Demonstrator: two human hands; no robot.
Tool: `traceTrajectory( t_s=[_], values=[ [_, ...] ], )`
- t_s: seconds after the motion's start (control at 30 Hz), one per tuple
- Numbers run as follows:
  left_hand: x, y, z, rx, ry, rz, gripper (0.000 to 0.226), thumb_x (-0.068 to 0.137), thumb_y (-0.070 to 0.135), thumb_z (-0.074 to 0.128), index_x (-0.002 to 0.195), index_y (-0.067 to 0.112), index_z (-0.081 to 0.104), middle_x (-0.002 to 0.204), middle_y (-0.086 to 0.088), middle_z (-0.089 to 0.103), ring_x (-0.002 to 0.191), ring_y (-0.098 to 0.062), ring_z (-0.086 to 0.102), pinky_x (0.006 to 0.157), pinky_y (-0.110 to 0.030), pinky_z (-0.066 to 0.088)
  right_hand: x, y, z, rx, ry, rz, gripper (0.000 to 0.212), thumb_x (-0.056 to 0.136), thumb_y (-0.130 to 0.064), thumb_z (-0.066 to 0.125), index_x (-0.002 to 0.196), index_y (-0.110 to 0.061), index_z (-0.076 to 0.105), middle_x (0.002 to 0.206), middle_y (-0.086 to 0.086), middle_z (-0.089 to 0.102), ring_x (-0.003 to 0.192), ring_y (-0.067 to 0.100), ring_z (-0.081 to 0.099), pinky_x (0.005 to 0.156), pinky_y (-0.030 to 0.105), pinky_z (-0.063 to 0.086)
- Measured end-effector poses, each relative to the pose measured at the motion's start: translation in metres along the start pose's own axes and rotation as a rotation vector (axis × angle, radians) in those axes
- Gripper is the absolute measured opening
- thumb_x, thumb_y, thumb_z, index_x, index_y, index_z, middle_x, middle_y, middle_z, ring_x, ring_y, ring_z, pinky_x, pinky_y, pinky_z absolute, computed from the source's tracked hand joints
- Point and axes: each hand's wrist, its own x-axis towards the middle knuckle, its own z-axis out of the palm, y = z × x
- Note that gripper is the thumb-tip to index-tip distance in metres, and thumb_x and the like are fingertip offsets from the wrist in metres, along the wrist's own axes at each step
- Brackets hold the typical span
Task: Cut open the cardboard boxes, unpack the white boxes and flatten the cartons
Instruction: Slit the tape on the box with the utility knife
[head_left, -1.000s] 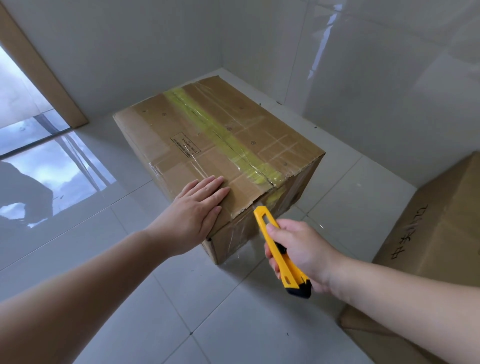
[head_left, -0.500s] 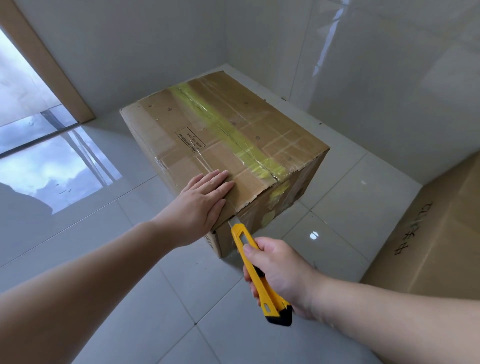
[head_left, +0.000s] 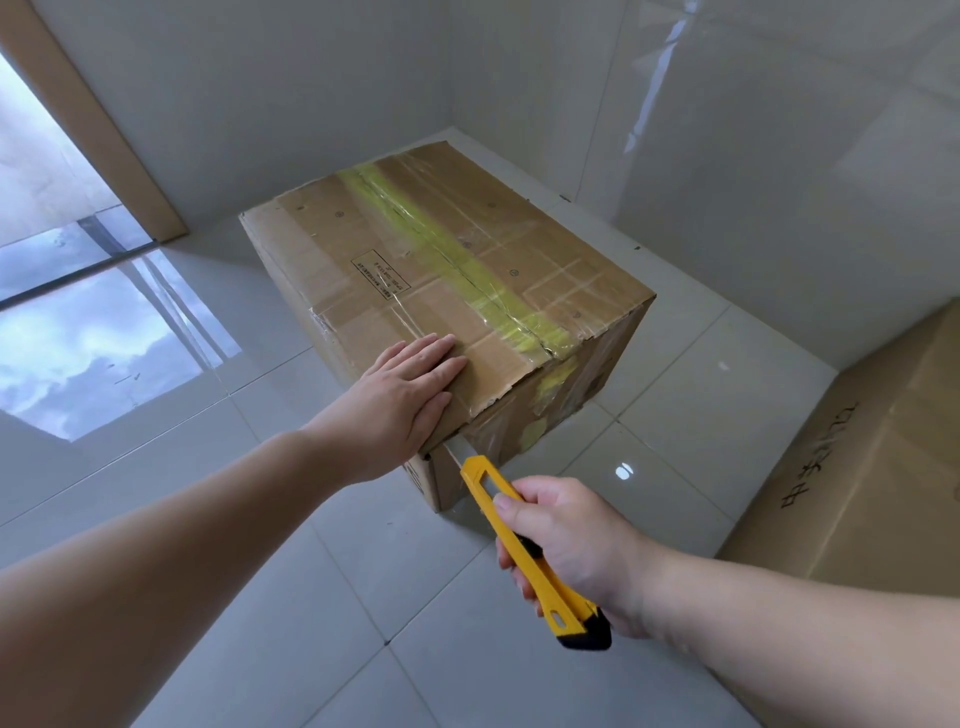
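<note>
1 head view, steeply downward, close above taped carton (head_left: 447, 291) on floor (head_left: 311, 597)

Obstacles around you: taped cardboard box (head_left: 467, 291) on the tiled floor (head_left: 322, 587), set near the room corner, walls (head_left: 753, 182) close behind and to its right. Second carton (head_left: 883, 467) stands at your right against the wall. Your left hand (head_left: 410, 395) lies flat over the box's near top edge. Open floor runs left, front, and between the two cartons.
</note>
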Motion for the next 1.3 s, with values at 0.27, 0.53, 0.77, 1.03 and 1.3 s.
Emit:
traceTrajectory(
  t_s=[0.27, 0.53, 0.77, 1.03, 1.3],
  values=[
    [0.002, -0.001, 0.001, 0.005, 0.008, 0.002, 0.052, 0.097, 0.035, 0.028, 0.142, 0.012, 0.04, 0.153, -0.008, 0.028, 0.144, -0.025, 0.02, 0.118, -0.039, 0.013, 0.02, -0.013, -0.048, 0.11, 0.262, -0.04, 0.028, 0.101, -0.021, 0.042, 0.081, -0.003, 0.051, 0.062, 0.01, 0.055, 0.045, 0.019, 0.05, 0.044, 0.028, 0.043],
    [0.015, 0.023, -0.003, 0.11, 0.118, 0.034, 0.054, 0.085, 0.053, 0.052, 0.122, 0.014, 0.057, 0.131, -0.002, 0.056, 0.123, -0.023, 0.049, 0.105, -0.034, 0.035, 0.03, -0.011, -0.091, 0.124, 0.497, -0.053, 0.026, 0.1, -0.025, 0.044, 0.089, -0.005, 0.056, 0.066, 0.01, 0.059, 0.049, 0.02, 0.054, 0.046, 0.03, 0.046],
    [0.038, 0.039, -0.009, 0.267, 0.062, -0.022, 0.028, 0.086, 0.05, 0.047, 0.079, 0.024, 0.051, 0.078, 0.009, 0.05, 0.073, -0.016, 0.052, 0.058, -0.026, 0.043, 0.022, -0.011, -0.099, 0.086, 0.653, -0.107, 0.024, 0.1, -0.025, 0.042, 0.085, -0.01, 0.055, 0.068, 0.009, 0.057, 0.051, 0.021, 0.052, 0.051, 0.034, 0.048],
    [0.052, 0.05, -0.018, 0.441, -0.173, 0.019, 0.023, 0.091, 0.028, 0.037, 0.074, 0.018, 0.047, 0.061, 0.004, 0.045, 0.053, -0.017, 0.046, 0.051, -0.026, 0.036, 0.023, -0.029, -0.105, 0.032, 0.6, -0.252, 0.027, 0.099, -0.025, 0.044, 0.083, -0.008, 0.055, 0.064, 0.006, 0.059, 0.052, 0.02, 0.055, 0.055, 0.035, 0.049],
    [0.056, 0.058, -0.032, 0.414, -0.276, 0.121, 0.024, 0.08, 0.022, 0.044, 0.058, 0.016, 0.042, 0.053, 0.003, 0.04, 0.045, -0.012, 0.034, 0.048, -0.025, 0.039, 0.031, -0.048, -0.103, -0.02, 0.518, -0.342, 0.026, 0.099, -0.026, 0.044, 0.084, -0.007, 0.055, 0.069, 0.007, 0.06, 0.054, 0.019, 0.056, 0.055, 0.035, 0.048]
  ],
)
